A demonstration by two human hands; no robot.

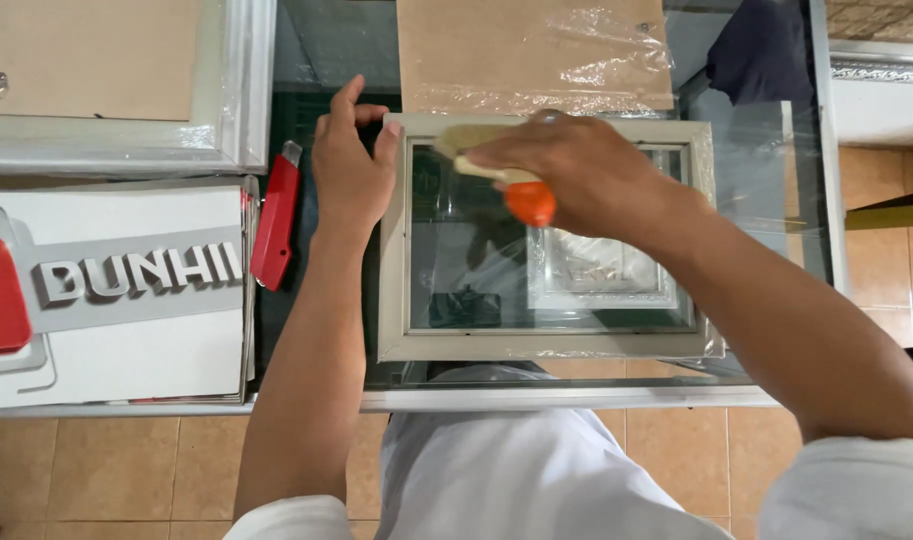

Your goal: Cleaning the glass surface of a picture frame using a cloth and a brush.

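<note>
Picture frame (546, 345) lies flat on my glass table (756, 200), so my left hand (351, 170) presses its corner, fingers spread and grasping nothing, to steady it. My right hand (576, 170) has its fingers closed round an orange-handled brush (496, 170), bristles on the glass.
</note>
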